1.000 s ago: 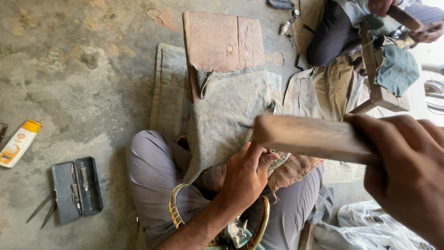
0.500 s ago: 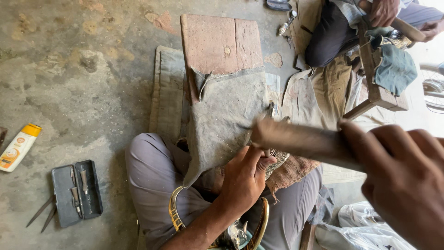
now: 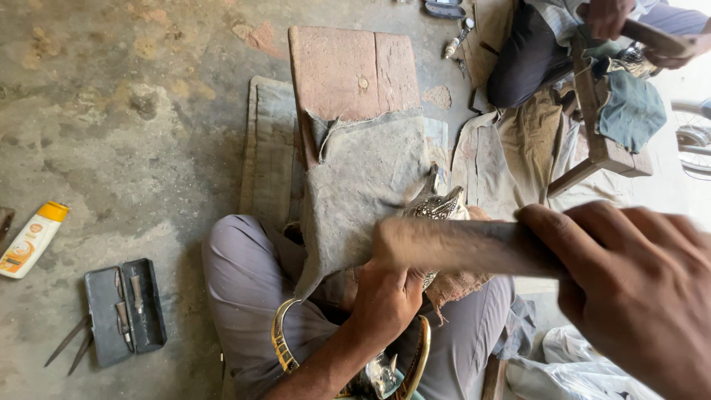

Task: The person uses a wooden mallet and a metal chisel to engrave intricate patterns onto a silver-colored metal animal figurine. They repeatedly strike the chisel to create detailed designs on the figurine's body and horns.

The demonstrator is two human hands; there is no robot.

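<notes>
Right hand (image 3: 637, 296): wrapped tight round a wooden mallet (image 3: 459, 246), whose blurred head hangs just over the workpiece.
Left hand (image 3: 385, 296): fingers curled closed on a punch or the like, mostly hidden; I cannot tell exactly what it grips.
Workpiece: an embossed silvery metal piece (image 3: 438, 207) lying on the grey cloth (image 3: 363, 192) over the lap, beside a brick-red block (image 3: 348, 70).
Doing it well: probably short, square blows, with the lower hand steady and its knuckles out from under the mallet.
Lap: a brass-rimmed vessel (image 3: 285, 344) sits between the knees.
Floor: an open grey tool case (image 3: 122, 311), loose spikes (image 3: 70, 348) and a yellow-capped bottle (image 3: 29, 238) to the left.
Beyond: another person (image 3: 548, 44) sits working.
</notes>
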